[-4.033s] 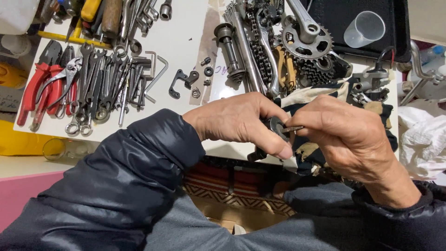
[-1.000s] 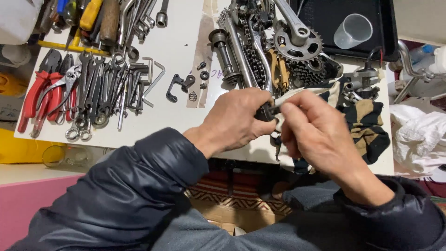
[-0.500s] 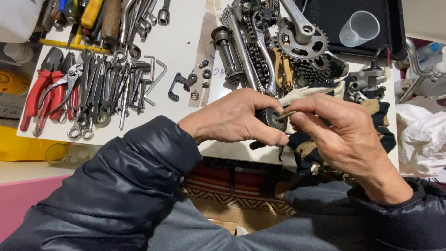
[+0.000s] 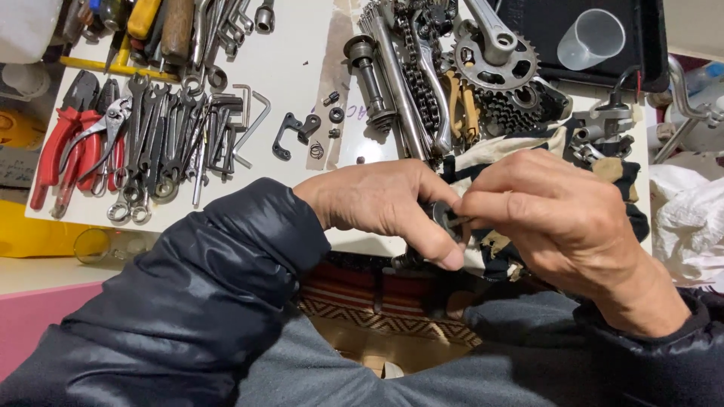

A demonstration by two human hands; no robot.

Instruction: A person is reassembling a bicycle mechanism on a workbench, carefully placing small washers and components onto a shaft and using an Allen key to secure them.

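Observation:
My left hand (image 4: 385, 207) and my right hand (image 4: 554, 218) meet at the near edge of a white board (image 4: 302, 83). The left hand grips a small dark metal part (image 4: 440, 213), mostly hidden by its fingers. The right hand pinches a thin metal tool (image 4: 461, 221) whose tip touches that part. Both arms wear dark jacket sleeves. A patterned rag (image 4: 494, 154) lies just behind and under the hands.
Red-handled pliers (image 4: 56, 147) and several wrenches (image 4: 162, 143) lie at the left. A chainring with crank (image 4: 498, 56), chain and an axle (image 4: 369, 75) lie at the back. A clear plastic cup (image 4: 592, 38) sits on a black tray. White cloth (image 4: 690, 218) is at the right.
Both hands have stayed together over the board's near edge, shifting slightly while turning the small part. The right hand keeps its pinch on the thin tool.

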